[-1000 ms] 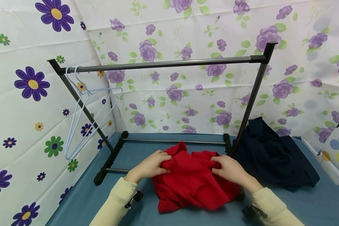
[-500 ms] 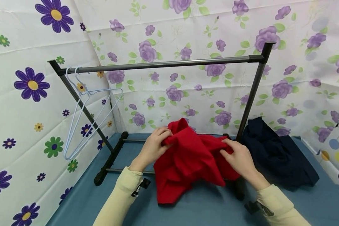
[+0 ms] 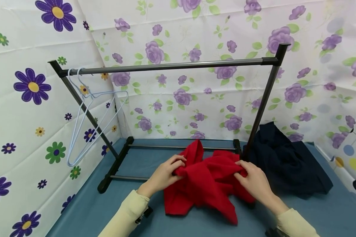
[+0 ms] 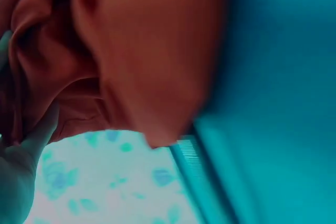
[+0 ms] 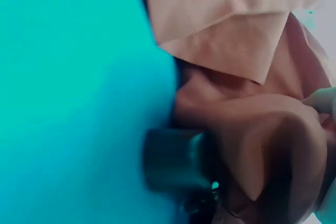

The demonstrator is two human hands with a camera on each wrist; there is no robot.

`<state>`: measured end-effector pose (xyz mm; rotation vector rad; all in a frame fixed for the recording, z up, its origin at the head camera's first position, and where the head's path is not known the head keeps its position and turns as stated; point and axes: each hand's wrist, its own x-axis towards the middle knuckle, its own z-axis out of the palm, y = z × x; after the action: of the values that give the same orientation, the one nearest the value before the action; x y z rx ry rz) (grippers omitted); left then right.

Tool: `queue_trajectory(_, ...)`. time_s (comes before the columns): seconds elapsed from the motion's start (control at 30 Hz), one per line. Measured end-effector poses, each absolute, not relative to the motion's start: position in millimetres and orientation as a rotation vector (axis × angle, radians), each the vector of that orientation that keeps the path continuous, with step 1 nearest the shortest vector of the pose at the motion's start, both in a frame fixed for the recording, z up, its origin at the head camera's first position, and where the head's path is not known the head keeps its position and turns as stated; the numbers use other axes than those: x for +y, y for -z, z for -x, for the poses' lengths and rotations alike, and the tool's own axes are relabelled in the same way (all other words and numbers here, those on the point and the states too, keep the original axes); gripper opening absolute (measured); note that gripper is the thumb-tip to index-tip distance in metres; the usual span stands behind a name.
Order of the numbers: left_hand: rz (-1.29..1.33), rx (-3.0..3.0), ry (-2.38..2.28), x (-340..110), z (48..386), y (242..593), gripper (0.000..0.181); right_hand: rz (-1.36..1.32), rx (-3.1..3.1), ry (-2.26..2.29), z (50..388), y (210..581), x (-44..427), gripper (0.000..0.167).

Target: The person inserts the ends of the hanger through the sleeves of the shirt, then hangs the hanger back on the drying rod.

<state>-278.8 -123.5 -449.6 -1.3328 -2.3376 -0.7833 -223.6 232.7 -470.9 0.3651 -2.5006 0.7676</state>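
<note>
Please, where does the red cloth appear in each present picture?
Head: red cloth at lower middle, between left hand and right hand.
Left wrist: it fills the upper left, looking brownish.
Right wrist: it takes the right side, looking pinkish brown.
Shared landmark: the blue surface beside it.

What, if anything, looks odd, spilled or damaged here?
Nothing looks spilled or damaged. The colours are odd: the red cloth pinched by the left hand and right hand looks brownish in both wrist views. Navy cloth lies crumpled by the rack.
</note>
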Motion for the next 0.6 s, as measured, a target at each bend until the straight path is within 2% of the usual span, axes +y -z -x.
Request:
queue_trajectory(0.37, 1.227, -2.845, 0.868, -158.0, 262.8, 481.1, 0.045, -0.475, -2.702, -0.742, 210.1, 494.0, 246.7, 0.025)
queue_trajectory(0.6, 1.251, -2.991, 0.947, -162.5, 262.0, 478.7, 0.046, -0.586, -2.792, -0.708, 208.5, 498.8, 247.8, 0.024)
